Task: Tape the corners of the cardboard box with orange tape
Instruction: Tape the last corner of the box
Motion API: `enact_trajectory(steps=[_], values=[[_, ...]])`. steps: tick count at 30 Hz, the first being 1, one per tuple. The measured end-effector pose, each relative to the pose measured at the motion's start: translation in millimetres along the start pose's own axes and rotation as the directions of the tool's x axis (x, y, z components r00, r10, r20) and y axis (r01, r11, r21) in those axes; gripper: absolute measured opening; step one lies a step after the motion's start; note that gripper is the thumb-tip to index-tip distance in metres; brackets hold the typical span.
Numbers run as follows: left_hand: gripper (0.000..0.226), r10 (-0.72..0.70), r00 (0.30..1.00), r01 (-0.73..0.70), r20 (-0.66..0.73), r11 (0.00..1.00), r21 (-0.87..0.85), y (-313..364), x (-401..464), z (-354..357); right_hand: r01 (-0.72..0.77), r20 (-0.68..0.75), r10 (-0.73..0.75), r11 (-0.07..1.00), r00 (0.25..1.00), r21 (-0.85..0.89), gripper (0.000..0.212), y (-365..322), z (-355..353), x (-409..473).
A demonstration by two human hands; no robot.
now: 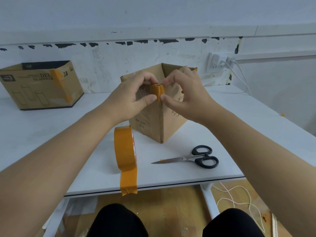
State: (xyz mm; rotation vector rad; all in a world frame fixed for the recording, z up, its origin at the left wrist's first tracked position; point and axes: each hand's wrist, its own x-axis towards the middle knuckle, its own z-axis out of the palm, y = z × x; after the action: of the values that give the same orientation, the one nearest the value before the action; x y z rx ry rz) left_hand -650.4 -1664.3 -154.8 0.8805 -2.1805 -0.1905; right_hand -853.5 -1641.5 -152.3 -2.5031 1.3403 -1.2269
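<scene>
Head view: cardboard box corner seemingly orange-taped.

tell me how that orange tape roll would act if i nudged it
The tape roll stands on edge, so a nudge could likely roll or topple it. Its loose tail, draped over the table edge, would probably drag and limit rolling.

Both hands meet at the near top corner of the cardboard box, the left hand on its left face, the right hand on its right; a tape roll stands below the left hand; scissors lie below the right hand; a second box sits far left of the left hand.
</scene>
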Motion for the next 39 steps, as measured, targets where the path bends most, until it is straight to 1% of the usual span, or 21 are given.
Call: enact_trajectory(steps=[4,10,14,17,22,24,26,29,31,33,35,37,39], values=[[0.032,0.013,1.0,-0.013,-0.001,1.0,-0.021,1.8,-1.1,2.2,0.005,-0.027,-0.006,1.0,1.0,-0.014,0.03,-2.5,3.5,-1.9],[0.035,0.021,0.999,-0.021,0.03,1.0,0.009,0.2,-3.6,0.9,0.027,0.009,-0.027,0.998,1.0,-0.05,0.034,-0.1,3.1,-1.9],[0.034,0.023,1.0,-0.023,0.002,1.0,0.013,2.4,-3.6,4.0,0.02,-0.014,-0.021,0.999,1.0,-0.043,0.033,-0.6,4.9,-1.5],[0.036,0.03,0.999,-0.03,0.023,0.999,0.018,0.1,-5.0,1.2,0.034,0.009,-0.034,0.999,0.999,-0.04,0.034,2.5,3.2,-2.6],[0.038,0.025,1.0,-0.025,0.007,1.0,0.009,1.3,-3.9,3.7,0.015,-0.035,-0.016,1.0,0.999,-0.018,0.034,0.9,6.5,-2.6],[0.037,0.034,0.999,-0.034,0.015,0.999,0.006,1.1,-3.9,1.7,0.014,-0.03,-0.015,1.0,0.999,-0.014,0.033,1.1,5.8,-2.4],[0.033,0.039,0.999,-0.038,0.015,0.999,-0.014,1.1,-3.7,-0.2,0.019,-0.016,-0.019,1.0,1.0,0.005,0.031,2.5,3.3,-2.3],[0.024,0.025,0.999,-0.026,-0.025,0.999,-0.045,3.0,-1.6,2.4,0.014,-0.032,-0.013,1.0,0.999,0.022,0.027,2.9,2.7,-1.7],[0.022,0.012,0.999,-0.014,-0.05,0.999,-0.046,4.1,0.1,3.4,-0.001,-0.047,0.002,0.999,0.999,0.034,0.025,1.0,4.2,-0.9],[0.022,-0.007,0.999,0.004,-0.042,0.998,-0.066,4.3,0.5,1.0,-0.009,-0.044,0.011,0.999,0.999,0.049,0.023,-0.1,4.2,-0.3],[0.019,-0.027,0.999,0.024,-0.027,0.995,-0.101,4.7,0.3,-2.3,-0.01,-0.04,0.013,0.997,0.999,0.073,0.016,-0.9,2.2,0.2],[0.017,-0.042,0.999,0.039,-0.032,0.994,-0.097,5.3,0.9,-2.9,-0.024,-0.04,0.028,0.995,0.999,0.1,0.008,-1.3,1.4,1.0],[0.015,-0.049,0.997,0.044,-0.055,0.995,-0.088,6.0,2.0,-1.0,-0.04,-0.049,0.045,0.993,0.998,0.109,0.007,-2.1,2.8,2.1]])
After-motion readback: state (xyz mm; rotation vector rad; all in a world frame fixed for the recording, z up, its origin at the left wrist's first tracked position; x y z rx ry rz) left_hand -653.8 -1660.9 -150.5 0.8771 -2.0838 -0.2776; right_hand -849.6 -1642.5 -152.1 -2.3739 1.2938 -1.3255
